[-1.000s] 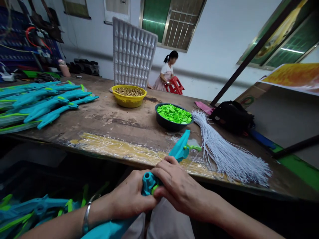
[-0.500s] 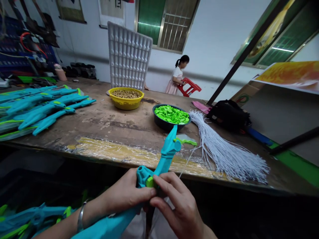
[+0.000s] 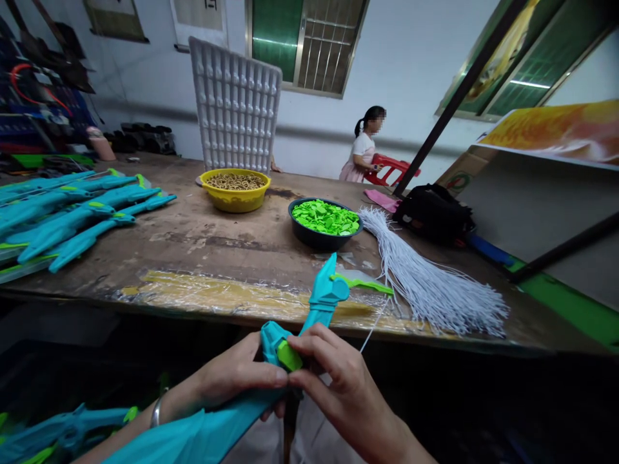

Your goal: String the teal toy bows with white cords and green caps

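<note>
A long turquoise plastic part point(image 3: 322, 299) slants up from the lower left past the table's front edge, with a thin green strip point(image 3: 365, 283) at its upper end. My left hand point(image 3: 242, 374) is closed around its middle, thumb on top. A bright green piece point(image 3: 289, 356) sits against the turquoise part between my hands. The fingers of my right hand point(image 3: 333, 374) are pinched on that green piece. A white cord hangs from the part's upper end.
On the brown table point(image 3: 193, 238) stand a yellow bowl of rings point(image 3: 236, 200), a dark bowl of green pieces point(image 3: 324, 241) and a bundle of white cords point(image 3: 435, 290). Turquoise parts point(image 3: 82, 219) lie left. Behind, a person point(image 3: 360, 154) holds a red object point(image 3: 391, 172).
The green piece shows more fully and is tilted, with my right fingers now on its upper and lower ends. The person behind has moved right. The view has shifted slightly.
</note>
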Demonstrator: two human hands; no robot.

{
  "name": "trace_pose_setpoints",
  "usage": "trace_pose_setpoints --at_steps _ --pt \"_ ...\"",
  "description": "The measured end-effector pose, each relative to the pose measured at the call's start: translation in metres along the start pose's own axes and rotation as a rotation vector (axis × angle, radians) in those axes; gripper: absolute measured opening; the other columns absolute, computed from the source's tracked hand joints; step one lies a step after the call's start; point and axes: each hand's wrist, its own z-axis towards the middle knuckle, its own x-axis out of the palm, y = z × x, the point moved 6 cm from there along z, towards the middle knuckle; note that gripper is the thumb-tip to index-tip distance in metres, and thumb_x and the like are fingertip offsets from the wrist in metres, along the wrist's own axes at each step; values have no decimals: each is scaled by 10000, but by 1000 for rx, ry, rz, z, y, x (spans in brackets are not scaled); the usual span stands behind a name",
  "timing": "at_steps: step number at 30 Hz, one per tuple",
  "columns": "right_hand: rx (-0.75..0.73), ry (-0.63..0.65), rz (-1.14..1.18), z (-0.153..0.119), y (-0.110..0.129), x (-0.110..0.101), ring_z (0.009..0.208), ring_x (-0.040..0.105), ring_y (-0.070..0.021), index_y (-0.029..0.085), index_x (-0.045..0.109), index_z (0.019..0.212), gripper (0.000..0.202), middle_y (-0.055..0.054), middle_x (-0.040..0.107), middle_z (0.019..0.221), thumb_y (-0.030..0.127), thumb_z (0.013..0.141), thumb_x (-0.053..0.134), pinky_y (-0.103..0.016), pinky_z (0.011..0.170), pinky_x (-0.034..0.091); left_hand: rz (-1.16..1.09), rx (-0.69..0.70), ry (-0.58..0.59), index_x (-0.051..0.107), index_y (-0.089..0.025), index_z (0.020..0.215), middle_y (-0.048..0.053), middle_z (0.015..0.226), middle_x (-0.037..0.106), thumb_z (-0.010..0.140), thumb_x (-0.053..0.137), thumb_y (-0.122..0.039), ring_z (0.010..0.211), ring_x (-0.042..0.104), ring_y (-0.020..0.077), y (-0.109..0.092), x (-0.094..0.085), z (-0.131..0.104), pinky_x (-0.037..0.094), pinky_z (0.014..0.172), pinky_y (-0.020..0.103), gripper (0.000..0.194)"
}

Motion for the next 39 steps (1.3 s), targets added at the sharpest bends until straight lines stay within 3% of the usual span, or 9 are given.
trace_pose_setpoints --at_steps 6,11,14,17,26,29,33,36,39 --pt "45 -33 -41 1 -8 2 773 576 -161 210 622 1072 203 1 574 889 143 893 692 -279 663 461 -137 -37 -31 694 -120 967 72 672 701 724 737 -313 518 622 154 13 -9 7 425 444 199 314" --pt "98 -59 99 3 -13 -22 861 625 -166 245 624 1177 243 -29 600 998 168 950 582 -271 724 550 -155 -44 47 694 -94 1000 112 650 713 742 695 -326 466 589 151 14 -13 7 440 443 216 346" --pt "159 44 291 7 -15 -34 936 649 -175 290 676 1213 292 -47 573 1094 175 973 554 -278 743 589 -139 -41 72 714 -76 946 125 665 706 757 677 -337 462 583 146 11 -14 7 456 455 226 325" --pt "213 230 455 12 -10 -32 828 644 -139 292 709 1194 298 -43 530 1083 184 986 525 -268 692 599 -189 -1 87 725 -63 1007 125 688 708 739 671 -314 524 626 169 11 -13 11 473 463 224 371" --pt "-63 443 -77 37 18 -13 953 628 -171 212 755 1005 403 -45 657 1016 -60 861 495 -305 860 530 -193 -35 126 693 -107 1025 78 694 705 701 726 -241 541 638 166 14 -5 18 404 455 207 352" --pt "-169 391 -144 38 16 -10 953 629 -195 180 706 1045 278 -65 697 994 3 934 522 -346 878 520 -157 -44 140 700 -89 1002 74 647 694 709 752 -270 479 603 147 17 -6 17 405 441 211 348" --pt "-125 309 -137 33 5 -5 984 625 -198 188 682 1090 198 -76 664 1061 83 981 556 -339 878 522 -164 -37 118 686 -101 1030 76 707 709 724 787 -295 513 622 144 18 -10 17 434 451 204 376" --pt "-79 252 -116 31 0 -3 1026 614 -191 199 656 1140 279 -81 599 1151 27 938 570 -316 875 525 -176 -18 105 672 -129 1080 85 861 726 715 817 -288 536 630 127 15 -11 16 419 443 188 425" --pt "-61 245 -106 32 -4 -4 967 612 -182 194 647 1062 264 -48 610 1058 -3 888 626 -299 839 520 -155 -26 125 683 -127 1072 69 810 710 720 821 -299 532 624 128 13 -9 15 416 447 189 415"
